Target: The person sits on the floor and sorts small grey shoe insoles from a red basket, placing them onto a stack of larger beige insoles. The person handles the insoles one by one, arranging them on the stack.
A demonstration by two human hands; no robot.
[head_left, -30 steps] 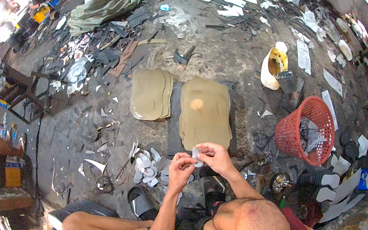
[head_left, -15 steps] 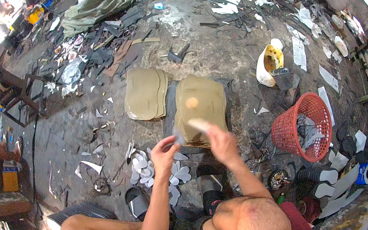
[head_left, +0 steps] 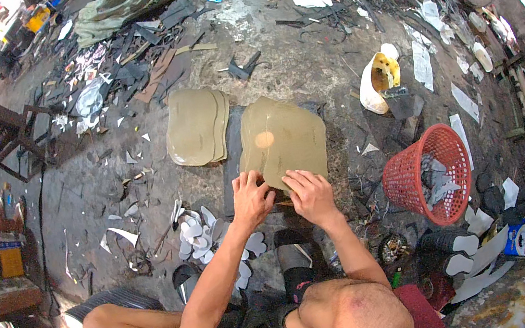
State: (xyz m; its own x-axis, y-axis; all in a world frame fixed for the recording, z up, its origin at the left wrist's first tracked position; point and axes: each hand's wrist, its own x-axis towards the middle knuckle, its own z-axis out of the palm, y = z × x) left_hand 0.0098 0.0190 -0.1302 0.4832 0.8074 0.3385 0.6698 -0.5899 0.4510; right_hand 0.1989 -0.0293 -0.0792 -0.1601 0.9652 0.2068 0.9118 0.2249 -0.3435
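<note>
On a dark board [head_left: 232, 163] in front of me lies a stack of olive-brown curved sheets [head_left: 292, 132], with a pale round spot on its left part. My right hand [head_left: 312, 196] is closed on the near edge of the top sheet, fingers on its upper face. Beside it, my left hand [head_left: 253, 200] has its fingers curled at the stack's near left edge; its fingertips are partly hidden. A second set of similar sheets [head_left: 196, 126] lies just left, slightly fanned out. Grey-white sole-shaped pieces [head_left: 197, 236] are heaped on the floor near my left forearm.
A red plastic basket [head_left: 425, 175] with grey scraps leans at the right. Behind it lies a cut white container [head_left: 375, 84] with yellowish residue. Scraps cover much of the floor. A dark metal frame [head_left: 22, 138] stands at left, near a low bench [head_left: 0, 299].
The small grey piece in my left hand and the pale object in my right are no longer seen there. Both hands have come to the stack's near edge; the top sheet has shifted right.
</note>
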